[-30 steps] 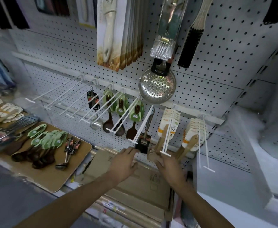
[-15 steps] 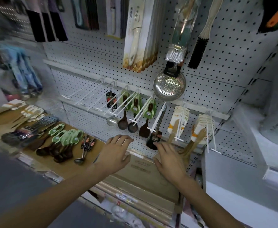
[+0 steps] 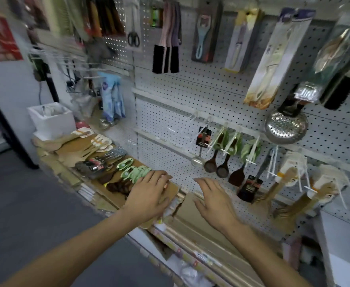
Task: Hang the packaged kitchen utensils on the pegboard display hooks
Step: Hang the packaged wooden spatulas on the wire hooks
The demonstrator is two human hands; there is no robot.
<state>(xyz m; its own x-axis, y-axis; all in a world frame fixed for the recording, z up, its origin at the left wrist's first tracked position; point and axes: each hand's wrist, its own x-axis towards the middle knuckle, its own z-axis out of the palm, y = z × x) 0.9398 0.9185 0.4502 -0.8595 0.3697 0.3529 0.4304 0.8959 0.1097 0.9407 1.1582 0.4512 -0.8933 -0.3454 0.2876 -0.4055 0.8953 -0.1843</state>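
A white pegboard (image 3: pixel 221 94) carries rows of white hooks (image 3: pixel 213 139). Dark spoons with green cards (image 3: pixel 225 154) and a black-carded spatula (image 3: pixel 250 184) hang there. On a brown cardboard sheet (image 3: pixel 112 195) lie several loose packaged utensils with green cards (image 3: pixel 132 172) and dark-carded ones (image 3: pixel 96 165). My left hand (image 3: pixel 149 191) hovers palm down over the right end of that pile, fingers relaxed, holding nothing that I can see. My right hand (image 3: pixel 213 200) is spread open above the cardboard boxes, below the hanging spoons, touching nothing.
Wooden spatulas (image 3: pixel 81 143) are stacked at the far left of the shelf beside a white foam box (image 3: pixel 49 119). A steel skimmer (image 3: pixel 285 127) and boxed knives (image 3: pixel 273 59) hang higher up. Bundles of wooden utensils (image 3: pixel 292 181) hang at right. Flat cartons (image 3: pixel 201 220) lie under my hands.
The view has swung left and pulled back. Both hands have drawn away from the hooks; the left hand has moved left over the loose green-carded utensils.
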